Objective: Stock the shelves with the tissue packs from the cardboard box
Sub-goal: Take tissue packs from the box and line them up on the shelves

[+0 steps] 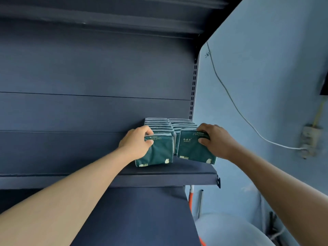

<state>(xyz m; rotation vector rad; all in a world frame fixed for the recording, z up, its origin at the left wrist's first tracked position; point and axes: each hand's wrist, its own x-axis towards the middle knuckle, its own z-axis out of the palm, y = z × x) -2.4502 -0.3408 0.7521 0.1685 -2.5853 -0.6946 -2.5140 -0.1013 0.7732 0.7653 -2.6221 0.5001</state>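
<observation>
two packs, one in each grip.

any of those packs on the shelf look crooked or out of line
Slightly. The left front pack leans left, out of square with the right front pack. Each hand, left and right, grips one.

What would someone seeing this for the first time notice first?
Two bare arms reach in from the bottom corners, and each hand grips a dark green tissue pack at the front of a row: the left hand on the left pack, the right hand on the right pack. Both rows stand at the right end of a dark blue shelf, beside a pale blue wall.
</observation>
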